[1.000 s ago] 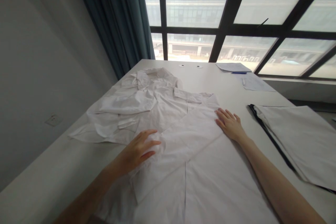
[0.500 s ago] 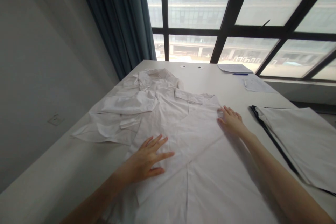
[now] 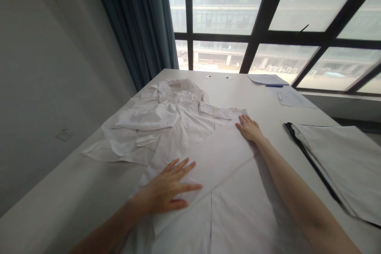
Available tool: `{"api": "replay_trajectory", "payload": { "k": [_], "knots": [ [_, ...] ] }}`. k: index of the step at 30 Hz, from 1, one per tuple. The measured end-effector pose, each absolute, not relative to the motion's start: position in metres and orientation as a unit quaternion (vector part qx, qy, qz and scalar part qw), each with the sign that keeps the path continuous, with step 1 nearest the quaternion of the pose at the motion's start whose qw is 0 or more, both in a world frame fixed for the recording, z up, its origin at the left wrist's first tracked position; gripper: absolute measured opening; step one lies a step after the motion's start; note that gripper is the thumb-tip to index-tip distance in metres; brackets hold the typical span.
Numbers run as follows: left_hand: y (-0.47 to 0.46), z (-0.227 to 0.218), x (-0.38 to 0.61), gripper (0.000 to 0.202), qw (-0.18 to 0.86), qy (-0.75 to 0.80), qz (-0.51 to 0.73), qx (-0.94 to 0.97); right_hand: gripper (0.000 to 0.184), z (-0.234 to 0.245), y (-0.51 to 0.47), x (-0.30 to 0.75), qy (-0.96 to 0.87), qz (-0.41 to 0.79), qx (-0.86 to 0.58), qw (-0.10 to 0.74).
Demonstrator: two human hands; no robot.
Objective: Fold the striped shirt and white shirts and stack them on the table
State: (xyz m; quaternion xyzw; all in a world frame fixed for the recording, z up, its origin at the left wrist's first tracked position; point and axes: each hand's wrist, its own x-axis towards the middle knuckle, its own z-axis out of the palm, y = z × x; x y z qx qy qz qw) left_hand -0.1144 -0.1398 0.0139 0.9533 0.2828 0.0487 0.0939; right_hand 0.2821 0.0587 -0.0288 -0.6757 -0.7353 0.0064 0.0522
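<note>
A white shirt-like garment [image 3: 232, 206] is spread over the table, its near part fairly flat with a diagonal fold line and a dark slit down the middle. Flat on its left side rests my left hand [image 3: 166, 186], fingers spread. My right hand [image 3: 250, 129] lies palm down near the garment's far right edge, close to a folded sleeve end or cuff, fingers stretched out. Beyond my left hand, the white cloth [image 3: 149, 115] is bunched in loose wrinkles; whether it is all one garment I cannot tell.
A folded white cloth with a black edge [image 3: 342, 158] lies at the right of the white table [image 3: 220, 91]. Papers [image 3: 268, 79] and a blue pen [image 3: 274, 85] are at the far right. A blue curtain [image 3: 139, 20], a wall and dark-framed windows border the table.
My right hand has moved left and slightly farther from me, onto the cloth. My left hand has slid a little right and toward me, still flat. The cloth between them looks smoother.
</note>
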Motion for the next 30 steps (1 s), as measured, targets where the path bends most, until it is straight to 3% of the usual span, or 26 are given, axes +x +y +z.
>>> {"api": "replay_trajectory", "payload": {
  "k": [9, 16, 22, 25, 30],
  "knots": [
    [-0.139, 0.013, -0.116, 0.062, 0.104, 0.272, 0.058, 0.955, 0.067, -0.023, 0.069, 0.306, -0.686, -0.002, -0.725, 0.057],
    [-0.14, 0.022, -0.108, 0.038, 0.061, 0.233, 0.082, 0.967, 0.053, -0.008, 0.04, 0.273, -0.706, -0.094, -0.692, 0.113],
    [-0.148, 0.024, -0.098, 0.057, 0.1, 0.198, 0.057, 0.974, 0.049, -0.018, -0.02, 0.216, -0.813, -0.047, -0.57, 0.108],
    [-0.149, 0.024, -0.099, 0.053, 0.133, 0.199, 0.065, 0.969, 0.052, -0.022, -0.036, 0.212, -0.827, -0.005, -0.556, 0.083],
    [-0.141, 0.021, -0.109, 0.034, 0.165, 0.363, 0.179, 0.899, 0.053, -0.019, -0.04, 0.232, -0.822, 0.013, -0.566, 0.062]
  ]
}}
